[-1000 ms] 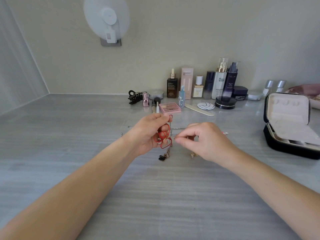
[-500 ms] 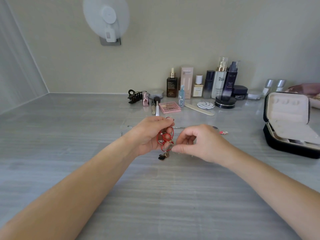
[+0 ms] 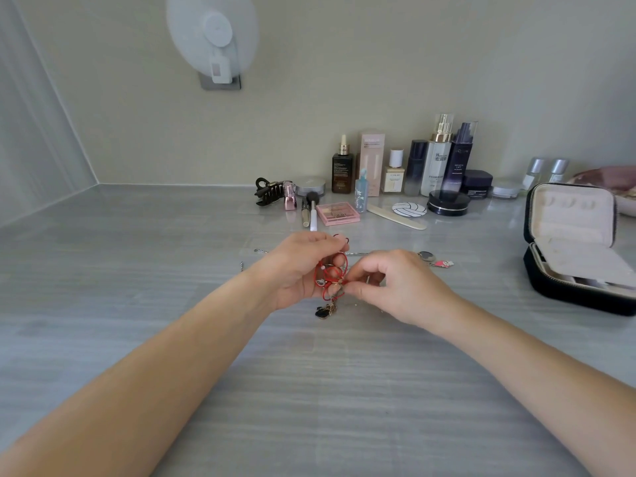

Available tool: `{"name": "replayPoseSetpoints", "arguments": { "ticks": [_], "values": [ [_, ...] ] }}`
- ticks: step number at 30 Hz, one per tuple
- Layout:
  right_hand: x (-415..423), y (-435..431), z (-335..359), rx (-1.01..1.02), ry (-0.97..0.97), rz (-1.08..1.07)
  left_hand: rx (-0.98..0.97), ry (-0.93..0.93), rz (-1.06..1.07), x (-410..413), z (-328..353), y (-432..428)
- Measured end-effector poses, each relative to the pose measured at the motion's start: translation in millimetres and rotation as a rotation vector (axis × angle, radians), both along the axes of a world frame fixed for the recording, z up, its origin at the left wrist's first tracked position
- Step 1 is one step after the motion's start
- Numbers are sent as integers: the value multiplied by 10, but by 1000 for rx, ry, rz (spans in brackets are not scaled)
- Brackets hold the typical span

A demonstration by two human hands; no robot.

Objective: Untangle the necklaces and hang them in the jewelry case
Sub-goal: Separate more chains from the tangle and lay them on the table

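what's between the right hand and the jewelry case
A round pendant and a pink charm beside the right hand; bare table beyond, in the head view.

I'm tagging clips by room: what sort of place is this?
Likely a home vanity counter: skincare bottles and a makeup palette sit at the back, and an open jewelry case lies at the right.

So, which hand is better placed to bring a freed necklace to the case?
Probably the right hand: the open case stands to the right, nearer it, and it only pinches the tangle, while the left hand holds most of it.
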State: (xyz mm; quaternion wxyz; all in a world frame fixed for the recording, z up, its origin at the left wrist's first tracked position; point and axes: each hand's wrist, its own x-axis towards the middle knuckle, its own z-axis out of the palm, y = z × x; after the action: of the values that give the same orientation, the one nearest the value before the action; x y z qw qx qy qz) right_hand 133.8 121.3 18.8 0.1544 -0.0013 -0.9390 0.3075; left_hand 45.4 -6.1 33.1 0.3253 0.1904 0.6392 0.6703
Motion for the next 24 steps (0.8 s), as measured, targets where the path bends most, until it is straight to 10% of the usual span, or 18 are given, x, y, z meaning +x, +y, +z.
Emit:
{"name": "replayPoseSetpoints", "arguments": {
  "ticks": [24],
  "values": [
    [36,168,128,-52,-36,-47,-466,468,-14,-51,61,-129]
  ]
}}
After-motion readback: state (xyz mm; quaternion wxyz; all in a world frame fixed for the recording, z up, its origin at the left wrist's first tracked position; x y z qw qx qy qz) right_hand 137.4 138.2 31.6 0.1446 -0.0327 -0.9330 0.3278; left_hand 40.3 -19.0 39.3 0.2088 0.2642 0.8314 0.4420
